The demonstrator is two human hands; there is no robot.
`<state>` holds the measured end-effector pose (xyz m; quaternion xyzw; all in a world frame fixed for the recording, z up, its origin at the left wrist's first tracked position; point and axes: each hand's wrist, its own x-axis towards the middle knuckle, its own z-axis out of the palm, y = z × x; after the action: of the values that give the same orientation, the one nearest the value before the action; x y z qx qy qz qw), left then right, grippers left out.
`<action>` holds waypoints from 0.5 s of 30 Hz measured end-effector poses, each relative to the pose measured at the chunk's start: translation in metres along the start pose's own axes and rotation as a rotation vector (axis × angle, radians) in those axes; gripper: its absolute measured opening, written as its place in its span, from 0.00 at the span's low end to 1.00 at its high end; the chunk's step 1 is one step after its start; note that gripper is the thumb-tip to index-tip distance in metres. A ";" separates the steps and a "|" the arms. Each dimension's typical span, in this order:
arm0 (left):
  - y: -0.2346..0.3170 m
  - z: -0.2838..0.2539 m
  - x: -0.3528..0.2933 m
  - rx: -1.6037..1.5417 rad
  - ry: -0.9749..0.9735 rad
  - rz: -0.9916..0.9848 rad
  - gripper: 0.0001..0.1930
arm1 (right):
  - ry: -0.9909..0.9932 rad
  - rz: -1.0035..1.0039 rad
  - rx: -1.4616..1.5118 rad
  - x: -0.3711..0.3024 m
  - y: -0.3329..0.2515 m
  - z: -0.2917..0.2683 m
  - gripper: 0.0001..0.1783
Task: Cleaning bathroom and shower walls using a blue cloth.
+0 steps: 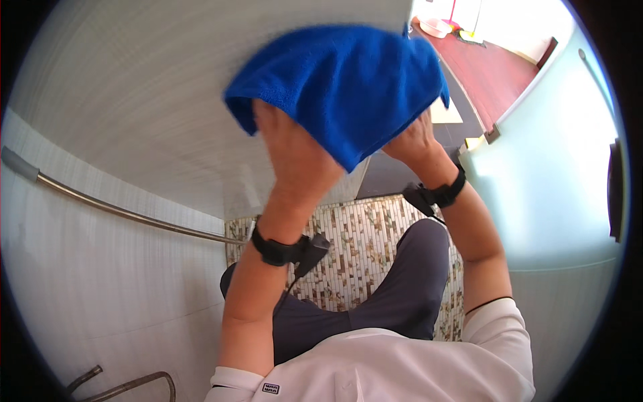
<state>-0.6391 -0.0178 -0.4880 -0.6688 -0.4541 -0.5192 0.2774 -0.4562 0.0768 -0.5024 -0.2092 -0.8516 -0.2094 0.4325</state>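
A blue towel (348,87) is spread between my raised hands, close to the pale wall. Its near corner hangs down in a point between my wrists. My left hand (291,141) grips the towel from below at its left part; the fingers are hidden under the fabric. At the towel's right edge, my right hand (414,139) holds it too, with most of its fingers covered. A black strap with a small dark device and a cable sits around each wrist.
A metal rail (134,216) runs along the pale wall (120,127) at the left. Frosted glass door (536,194) stands at the right. Mosaic tiles (341,251) cover the floor below me. Beyond the dark threshold lie a reddish floor (479,67) and a pink basin (435,27).
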 end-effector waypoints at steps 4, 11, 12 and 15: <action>-0.015 -0.004 -0.025 0.222 -0.175 -0.003 0.28 | 0.135 0.300 0.167 -0.013 -0.047 0.042 0.33; -0.019 0.024 -0.163 0.055 -0.551 0.000 0.18 | -0.034 0.853 0.567 -0.171 -0.145 0.142 0.35; -0.026 0.031 -0.189 0.051 -0.608 0.023 0.16 | -0.123 0.913 0.566 -0.199 -0.160 0.172 0.35; 0.019 0.094 -0.225 -0.141 -0.717 0.057 0.13 | -1.044 0.376 -0.601 -0.378 -0.111 0.245 0.30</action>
<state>-0.5919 -0.0186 -0.7276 -0.8382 -0.4665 -0.2741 0.0681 -0.4716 0.0511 -0.9656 -0.5423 -0.8032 -0.2303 -0.0882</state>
